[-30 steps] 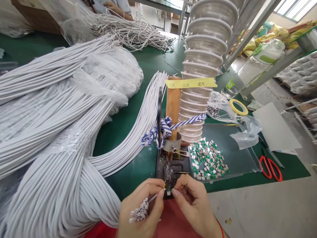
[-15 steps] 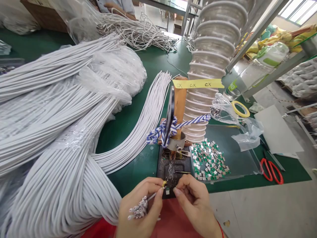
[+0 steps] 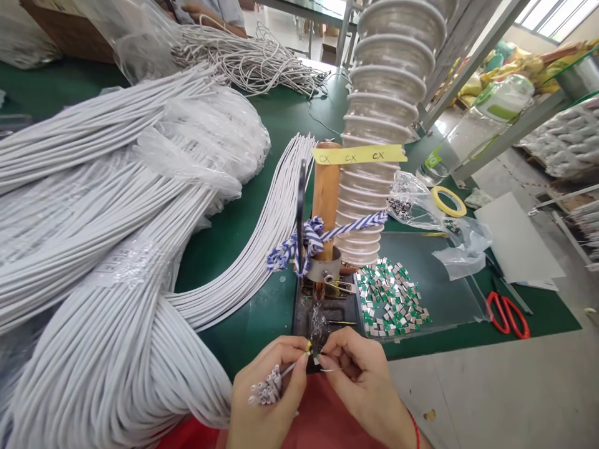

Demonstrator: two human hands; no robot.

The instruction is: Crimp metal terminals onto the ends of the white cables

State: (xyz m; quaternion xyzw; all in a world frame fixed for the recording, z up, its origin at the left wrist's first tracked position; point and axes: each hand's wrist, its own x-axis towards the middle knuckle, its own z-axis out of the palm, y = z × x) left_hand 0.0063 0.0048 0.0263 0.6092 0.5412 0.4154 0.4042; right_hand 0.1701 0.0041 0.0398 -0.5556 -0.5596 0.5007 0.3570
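Near the front edge of the tabletop (image 3: pixel 234 349), best steady the white cable (image 3: pixel 289 369) pinched by the left hand (image 3: pixel 276 411) — whether the right hand (image 3: pixel 362 377) grips the small connector (image 3: pixel 316 360), I can't tell.

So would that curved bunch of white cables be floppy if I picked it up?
Probably bendy rather than stiff: the white cables curve smoothly across the green table. They'd likely splay, since no tie shows near their far ends.
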